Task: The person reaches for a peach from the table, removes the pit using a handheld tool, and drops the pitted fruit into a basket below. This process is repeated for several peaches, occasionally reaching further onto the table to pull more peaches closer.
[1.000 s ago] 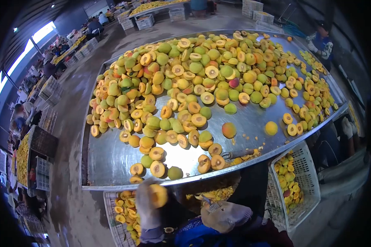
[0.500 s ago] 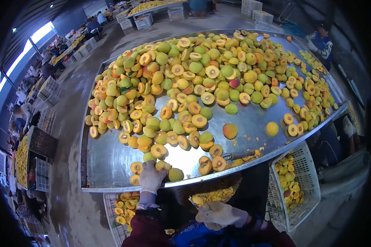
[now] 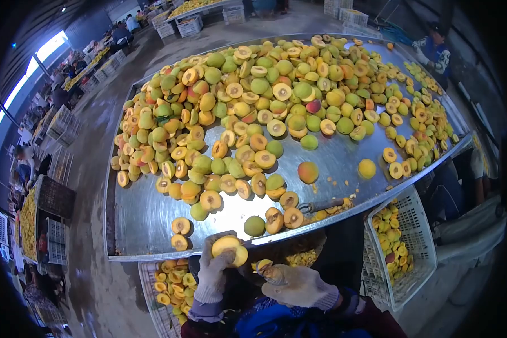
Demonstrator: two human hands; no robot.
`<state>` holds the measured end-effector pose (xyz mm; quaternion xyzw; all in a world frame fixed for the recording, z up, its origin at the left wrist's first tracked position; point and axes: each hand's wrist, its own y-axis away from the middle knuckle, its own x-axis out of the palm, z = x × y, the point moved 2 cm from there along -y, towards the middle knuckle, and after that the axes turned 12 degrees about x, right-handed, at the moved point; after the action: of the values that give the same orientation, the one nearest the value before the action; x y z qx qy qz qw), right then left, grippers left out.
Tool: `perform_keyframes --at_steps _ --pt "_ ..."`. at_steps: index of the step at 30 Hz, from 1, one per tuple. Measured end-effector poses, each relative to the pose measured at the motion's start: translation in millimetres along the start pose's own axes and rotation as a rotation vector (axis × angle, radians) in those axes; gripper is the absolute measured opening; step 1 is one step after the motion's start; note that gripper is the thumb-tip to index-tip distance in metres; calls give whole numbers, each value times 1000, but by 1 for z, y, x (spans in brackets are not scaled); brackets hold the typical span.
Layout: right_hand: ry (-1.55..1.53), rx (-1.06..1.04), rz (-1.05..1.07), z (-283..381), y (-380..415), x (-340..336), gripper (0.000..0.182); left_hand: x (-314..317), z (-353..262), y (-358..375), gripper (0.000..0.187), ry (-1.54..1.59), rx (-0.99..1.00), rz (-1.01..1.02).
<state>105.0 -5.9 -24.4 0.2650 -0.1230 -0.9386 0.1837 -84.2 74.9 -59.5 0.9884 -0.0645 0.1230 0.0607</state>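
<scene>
My left hand (image 3: pixel 213 273), in a pale knitted glove, grips a cut yellow peach (image 3: pixel 226 248) just over the table's near edge. Two rounded yellow parts of that peach show between thumb and fingers. To its right, my gloved right hand (image 3: pixel 301 286) is closed, its fingers around a small yellow-brown thing (image 3: pixel 263 266) whose kind I cannot make out. Beyond both hands, a large heap of halved and whole peaches (image 3: pixel 253 96) covers much of the metal table (image 3: pixel 146 217). Two cut halves (image 3: pixel 180 226) lie near the left hand.
A handled metal tool (image 3: pixel 321 205) lies near the table's front edge. White crates of peach pieces stand below, one at right (image 3: pixel 417 248) and one at left (image 3: pixel 152 293). Another person (image 3: pixel 434 50) is at the far right corner; more people and crates are further left.
My left hand has come back off the table toward me and now holds a cut peach. My right hand has risen slightly, and its small yellow-brown thing now shows near the left hand.
</scene>
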Motion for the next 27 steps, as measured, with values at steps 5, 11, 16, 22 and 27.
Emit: perform_keyframes --at_steps 5,11,16,22,27 --pt "-37 313 183 18 0 -3 39 16 -13 9 62 482 -50 100" --pt "120 281 106 18 4 1 37 27 -23 24 57 217 111 139" --pt "472 -60 -53 13 13 8 34 27 -24 20 48 -453 166 32" --pt "114 142 -101 22 10 -10 33 15 -21 25 72 357 -99 180" --pt "15 297 157 20 6 -2 39 21 -26 31 76 303 -86 228"
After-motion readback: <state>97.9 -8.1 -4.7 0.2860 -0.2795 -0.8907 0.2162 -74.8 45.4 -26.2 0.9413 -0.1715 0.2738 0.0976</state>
